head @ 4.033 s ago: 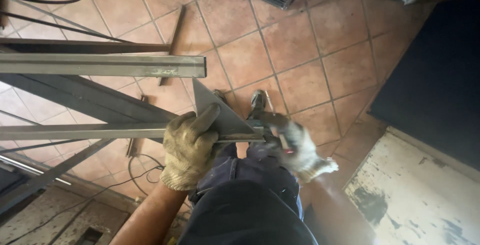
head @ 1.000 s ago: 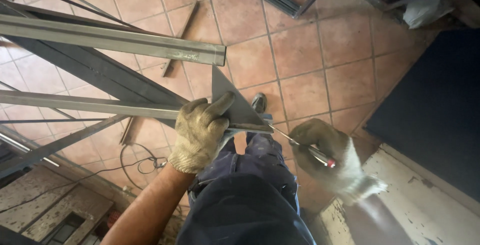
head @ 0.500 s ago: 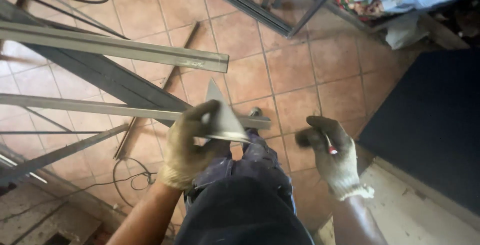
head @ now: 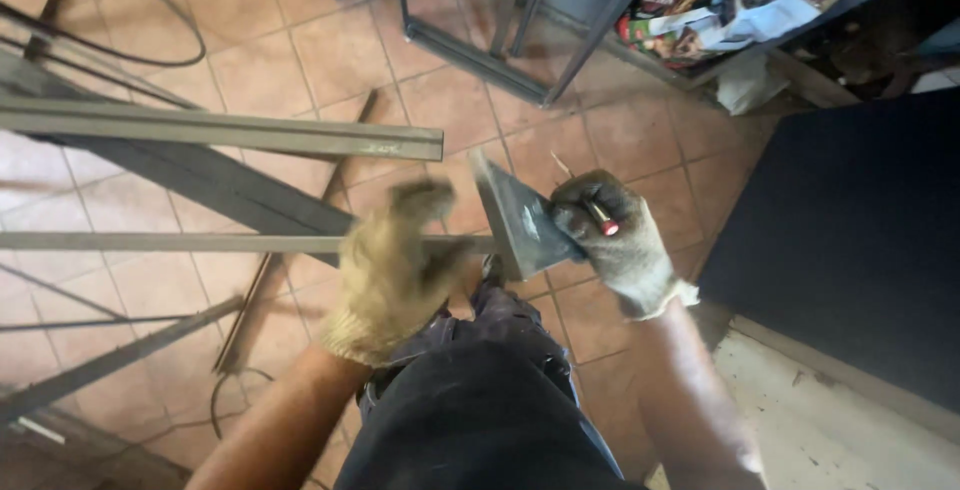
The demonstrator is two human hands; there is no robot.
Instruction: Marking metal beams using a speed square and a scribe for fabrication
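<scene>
My right hand [head: 612, 242], in a worn work glove, grips a grey triangular metal square [head: 515, 218] by its right edge. A thin red-tipped marker [head: 601, 220] is pinched in the same fingers. The square stands at the end of a long thin steel bar [head: 180, 242] that runs in from the left. My gloved left hand [head: 398, 272] is blurred by motion and lies over that bar just left of the square. Whether it touches the bar is unclear. My dark-trousered knee [head: 480, 400] is below both hands.
A second, thicker steel bar [head: 220, 130] lies parallel above, over a dark diagonal beam [head: 230, 190]. Loose rods and a black cable [head: 120, 40] lie on the terracotta tile floor. A metal frame [head: 480, 50] stands at the top, a cluttered shelf [head: 730, 10] at top right, a dark panel [head: 850, 240] at right.
The square has passed from my left hand to my right, which moved in from the right with the marker. My left hand has let go and dropped lower. The camera has tilted up.
</scene>
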